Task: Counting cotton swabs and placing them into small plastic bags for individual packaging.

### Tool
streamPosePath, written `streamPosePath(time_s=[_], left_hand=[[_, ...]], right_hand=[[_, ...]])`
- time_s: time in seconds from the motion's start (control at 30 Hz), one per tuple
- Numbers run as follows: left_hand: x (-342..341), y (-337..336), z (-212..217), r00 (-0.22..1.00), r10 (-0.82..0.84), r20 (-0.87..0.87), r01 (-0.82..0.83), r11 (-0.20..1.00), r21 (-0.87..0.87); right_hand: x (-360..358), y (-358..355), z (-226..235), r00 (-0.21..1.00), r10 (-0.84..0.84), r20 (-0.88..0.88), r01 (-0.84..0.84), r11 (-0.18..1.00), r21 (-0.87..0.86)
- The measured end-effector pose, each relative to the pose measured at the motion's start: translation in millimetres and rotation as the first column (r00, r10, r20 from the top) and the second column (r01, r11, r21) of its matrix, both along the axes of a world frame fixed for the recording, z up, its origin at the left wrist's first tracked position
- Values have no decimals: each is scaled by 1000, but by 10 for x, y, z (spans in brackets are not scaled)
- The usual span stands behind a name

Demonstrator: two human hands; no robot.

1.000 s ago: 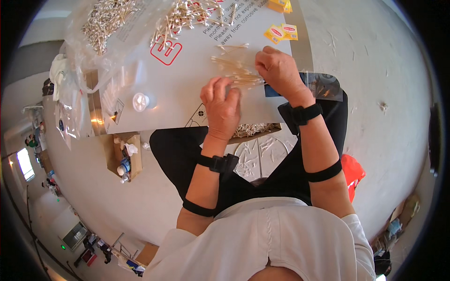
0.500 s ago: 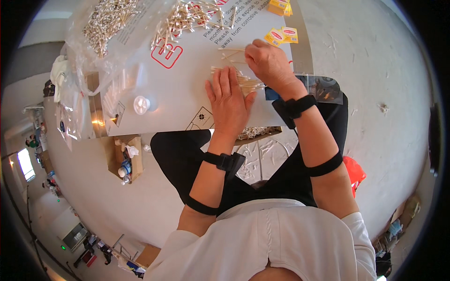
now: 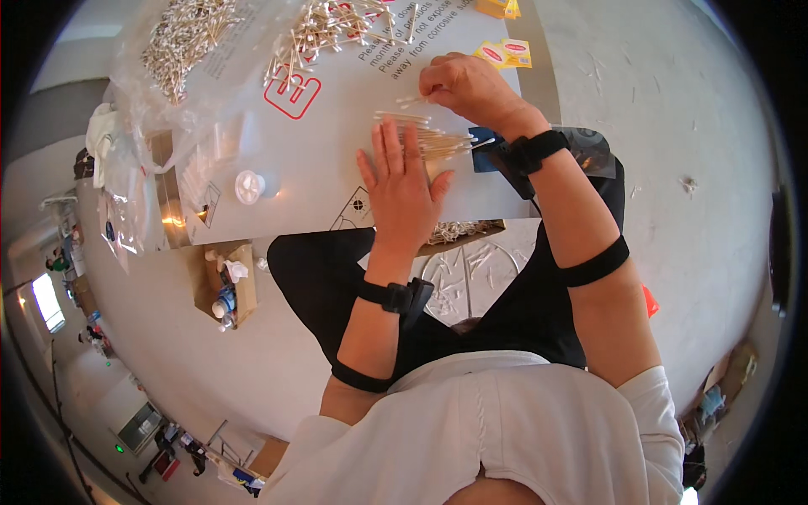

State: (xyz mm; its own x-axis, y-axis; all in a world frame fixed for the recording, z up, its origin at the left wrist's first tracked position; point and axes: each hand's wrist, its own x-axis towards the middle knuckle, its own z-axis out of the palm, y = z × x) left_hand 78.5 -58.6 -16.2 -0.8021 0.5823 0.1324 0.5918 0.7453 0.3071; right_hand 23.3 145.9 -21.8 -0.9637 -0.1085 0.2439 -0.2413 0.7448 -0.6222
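My left hand point(image 3: 400, 189) lies flat, fingers stretched, its fingertips at the left part of a row of cotton swabs point(image 3: 444, 146) with wooden sticks. The swabs lie side by side on the table, roughly parallel. Beyond them, to the right, my right hand point(image 3: 473, 88) is closed with curled fingers. White-tipped cotton swabs point(image 3: 410, 102) stick out to the left from under its fingers; how many it grips is hidden. A loose heap of cotton swabs point(image 3: 324, 29) is at the far side of the table.
A clear bag of swabs point(image 3: 189, 42) fills the far left. Nearer stands a small round white container point(image 3: 250, 187). Yellow packets point(image 3: 505, 54) lie at the far right. Below the table edge are a box of swabs point(image 3: 459, 234) and a cardboard box point(image 3: 244, 290).
My right hand has moved up and slightly left, and the loose swabs beside it have shifted. My left hand has slid slightly left, uncovering more of the row.
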Motion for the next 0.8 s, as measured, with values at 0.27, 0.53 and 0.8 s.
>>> streamPosePath(time_s=[0.27,0.53,0.8], left_hand=[[-357,7,14,999,-43,-32,47,987,154],[-514,123,-112,954,-1,299,-225,656,721],[-237,329,-111,924,-58,379,-299,510,807]], right_hand=[[546,-46,2,875,-483,-32,394,750,-531],[844,-593,-72,739,-668,90,449,389,-804],[884,-847,-34,768,-611,191,436,280,-856]])
